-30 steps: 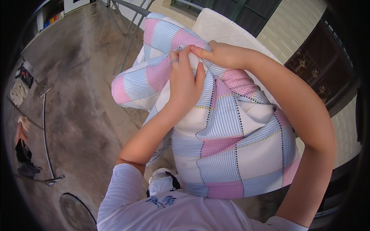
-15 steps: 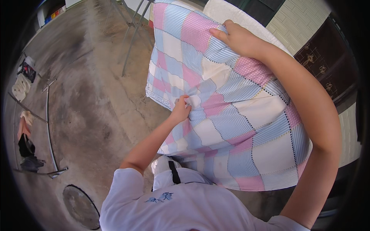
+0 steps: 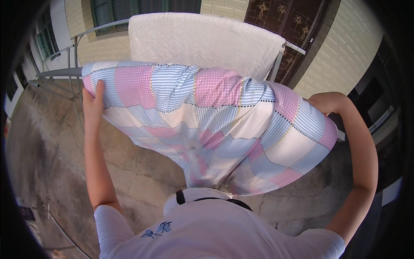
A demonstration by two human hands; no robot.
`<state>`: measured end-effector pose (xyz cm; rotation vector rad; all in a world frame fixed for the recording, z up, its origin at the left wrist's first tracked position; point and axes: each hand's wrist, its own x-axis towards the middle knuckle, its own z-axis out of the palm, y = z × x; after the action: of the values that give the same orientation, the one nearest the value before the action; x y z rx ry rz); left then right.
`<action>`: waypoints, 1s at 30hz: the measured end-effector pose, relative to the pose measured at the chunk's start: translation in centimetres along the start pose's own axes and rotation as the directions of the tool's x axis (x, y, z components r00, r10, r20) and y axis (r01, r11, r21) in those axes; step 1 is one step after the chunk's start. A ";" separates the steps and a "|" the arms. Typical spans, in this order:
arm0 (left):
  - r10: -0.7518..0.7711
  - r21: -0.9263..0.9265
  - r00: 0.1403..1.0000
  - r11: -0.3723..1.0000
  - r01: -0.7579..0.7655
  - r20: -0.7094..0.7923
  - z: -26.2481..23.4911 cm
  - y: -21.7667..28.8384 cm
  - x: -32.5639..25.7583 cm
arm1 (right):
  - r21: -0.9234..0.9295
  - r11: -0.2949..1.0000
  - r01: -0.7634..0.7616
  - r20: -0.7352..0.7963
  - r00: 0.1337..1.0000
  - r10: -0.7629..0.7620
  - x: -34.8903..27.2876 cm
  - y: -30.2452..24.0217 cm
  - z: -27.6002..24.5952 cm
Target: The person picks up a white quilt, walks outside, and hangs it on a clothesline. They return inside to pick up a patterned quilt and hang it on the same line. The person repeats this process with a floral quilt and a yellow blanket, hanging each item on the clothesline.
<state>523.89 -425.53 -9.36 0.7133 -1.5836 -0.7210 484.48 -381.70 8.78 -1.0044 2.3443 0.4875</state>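
Observation:
A patchwork-print bed sheet (image 3: 215, 116) in pink, pale blue and white spreads across the middle and drapes toward my body. A grey rack bar (image 3: 60, 72) runs up to its far left end, so the far edge appears to lie over that rail. My left hand (image 3: 93, 97) grips the sheet's left end, thumb on top and fingers tucked under the cloth. At the right end my right hand (image 3: 330, 102) is closed on the sheet's edge, its fingertips partly hidden. Creases run between the two hands.
Just beyond the sheet, a white quilted blanket (image 3: 194, 41) hangs over another rail. Behind it stand a dark patterned door (image 3: 280, 26), a tiled wall (image 3: 345, 47) and a barred window (image 3: 146, 13). Cracked concrete floor (image 3: 133, 172) lies below.
My view has swung round to the right. My left hand has gone from the sheet's middle to its left end, and the sheet is spread wider. My right hand now holds its right end.

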 end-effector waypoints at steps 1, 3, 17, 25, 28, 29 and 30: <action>0.053 0.135 0.997 0.989 -0.060 0.051 0.0 0.9 -0.1 | 0.067 0.997 -0.031 -0.026 0.999 0.033 0.5 0.7 0.6; 0.112 0.187 0.986 0.973 -0.134 0.124 -1.2 3.4 0.3 | 0.436 0.889 -0.137 -0.065 0.981 0.183 0.4 -2.4 1.6; 0.447 0.631 0.865 0.608 -0.481 0.229 3.3 7.0 16.4 | 0.160 0.970 0.182 -0.949 0.298 0.101 0.4 0.8 10.4; 0.230 0.713 0.899 0.549 -0.436 0.373 2.5 7.9 17.9 | -0.107 0.991 -0.079 -0.890 -0.437 -0.131 0.9 3.4 12.3; 0.004 0.918 0.930 0.154 -0.365 0.368 2.4 9.2 15.3 | -0.071 0.991 0.113 -0.980 -0.194 -0.048 1.3 4.2 10.8; -0.063 0.938 0.938 -0.041 -0.345 0.342 3.0 9.3 14.0 | -0.029 0.987 0.158 -0.993 -0.117 -0.011 1.5 4.2 10.1; 0.054 0.936 0.934 -0.030 -0.351 0.352 4.0 10.5 11.7 | 0.013 0.978 0.206 -0.999 -0.039 0.021 1.6 4.1 9.5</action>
<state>518.05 -427.90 5.56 1.4026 -2.2606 0.9086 483.70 -375.03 0.76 -1.8258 3.3694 -0.9905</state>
